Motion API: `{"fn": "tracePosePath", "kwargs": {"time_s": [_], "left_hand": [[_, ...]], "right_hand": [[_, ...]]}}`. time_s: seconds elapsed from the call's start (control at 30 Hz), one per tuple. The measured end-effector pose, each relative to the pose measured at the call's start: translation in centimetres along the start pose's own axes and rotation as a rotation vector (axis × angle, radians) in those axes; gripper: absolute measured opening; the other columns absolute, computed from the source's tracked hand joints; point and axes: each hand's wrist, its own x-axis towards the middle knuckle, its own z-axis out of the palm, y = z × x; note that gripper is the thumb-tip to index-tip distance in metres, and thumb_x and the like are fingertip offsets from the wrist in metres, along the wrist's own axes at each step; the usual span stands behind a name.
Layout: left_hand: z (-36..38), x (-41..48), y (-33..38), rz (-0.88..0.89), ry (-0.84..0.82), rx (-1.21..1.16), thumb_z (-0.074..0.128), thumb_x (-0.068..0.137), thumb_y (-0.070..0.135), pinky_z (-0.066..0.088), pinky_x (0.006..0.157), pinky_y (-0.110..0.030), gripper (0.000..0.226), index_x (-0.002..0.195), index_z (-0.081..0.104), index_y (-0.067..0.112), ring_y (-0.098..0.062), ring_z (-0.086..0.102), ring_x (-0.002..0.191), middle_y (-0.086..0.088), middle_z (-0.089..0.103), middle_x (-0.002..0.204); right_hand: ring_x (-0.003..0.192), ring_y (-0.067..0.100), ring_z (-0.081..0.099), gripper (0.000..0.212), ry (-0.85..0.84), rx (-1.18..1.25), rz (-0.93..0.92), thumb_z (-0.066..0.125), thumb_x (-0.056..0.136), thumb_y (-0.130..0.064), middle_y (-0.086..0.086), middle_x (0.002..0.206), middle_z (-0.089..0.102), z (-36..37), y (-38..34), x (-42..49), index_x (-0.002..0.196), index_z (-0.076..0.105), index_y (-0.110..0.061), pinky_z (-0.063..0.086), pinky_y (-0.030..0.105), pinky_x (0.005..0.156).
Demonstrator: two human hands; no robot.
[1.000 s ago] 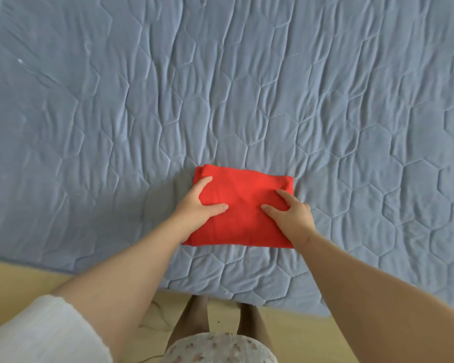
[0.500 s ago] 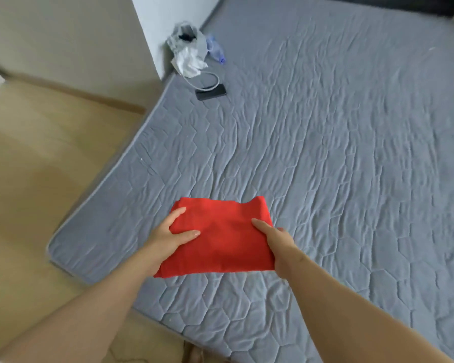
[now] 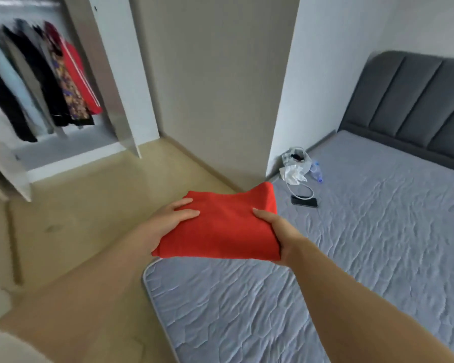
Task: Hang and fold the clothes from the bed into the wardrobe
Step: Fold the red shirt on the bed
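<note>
The fingers (image 3: 187,213) of the left hand (image 3: 168,221) curl over the left edge of a folded red cloth (image 3: 220,229), and the right hand (image 3: 279,233) pinches its right edge with the thumb on top, so both hands grip it. The cloth is held in the air above the bed's (image 3: 364,252) near corner. A phone (image 3: 304,201) and a plastic bag (image 3: 295,163) lie at the bed's far left edge, and the open wardrobe (image 3: 110,74) with hanging clothes (image 3: 50,79) stands across the floor (image 3: 76,218), left of the bed.
</note>
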Motion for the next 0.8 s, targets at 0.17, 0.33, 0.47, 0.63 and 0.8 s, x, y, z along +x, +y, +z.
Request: {"fn": "tracePosePath", "kwargs": {"time_s": [0.17,0.33,0.47,0.63,0.8], "left_hand": [[-12.0,0.1,0.5,-0.043,0.139,-0.053,0.065,0.084,0.032,0.043,0.093,-0.031,0.04,0.122,0.053,0.036,-0.019,0.053,0.108,0.002,0.047,0.135],[-23.6,0.3,1.0,-0.05,0.291,-0.129,0.065,0.084,0.03,0.047,0.077,-0.03,0.033,0.114,0.055,0.038,-0.018,0.056,0.097,0.002,0.051,0.121],[-32.2,0.7,1.8,-0.064,0.388,-0.168,0.065,0.084,0.029,0.045,0.063,-0.026,0.031,0.114,0.058,0.034,-0.017,0.057,0.085,0.006,0.055,0.098],[-40.7,1.6,2.2,-0.139,0.454,-0.251,0.063,0.086,0.032,0.052,0.081,-0.04,0.025,0.111,0.059,0.031,-0.031,0.061,0.098,-0.008,0.061,0.112],[-46.8,3.9,3.0,-0.211,0.443,-0.333,0.061,0.085,0.044,0.053,0.054,-0.029,0.026,0.104,0.063,0.026,-0.027,0.065,0.064,-0.011,0.069,0.088]], "right_hand": [[0.055,0.023,0.069,0.025,-0.151,-0.095,-0.03,0.067,0.079,-0.031,0.01,0.068,0.072,12.1,-3.3,3.1,0.094,0.062,-0.012,0.056,0.03,0.05],[0.062,0.026,0.067,0.018,-0.255,-0.174,-0.073,0.064,0.082,-0.027,0.011,0.069,0.072,24.3,-6.1,6.6,0.091,0.064,-0.011,0.053,0.035,0.062],[0.071,0.028,0.066,0.017,-0.313,-0.183,-0.124,0.062,0.085,-0.028,0.012,0.078,0.071,33.2,-7.8,8.8,0.096,0.064,-0.015,0.054,0.037,0.065],[0.051,0.022,0.068,0.015,-0.422,-0.196,-0.101,0.058,0.088,-0.029,0.007,0.065,0.071,42.1,-10.5,11.1,0.097,0.062,-0.017,0.053,0.028,0.045],[0.051,0.023,0.067,0.012,-0.552,-0.181,-0.122,0.057,0.082,-0.019,0.006,0.067,0.072,48.7,-13.9,14.2,0.091,0.063,-0.022,0.052,0.029,0.046]]}}
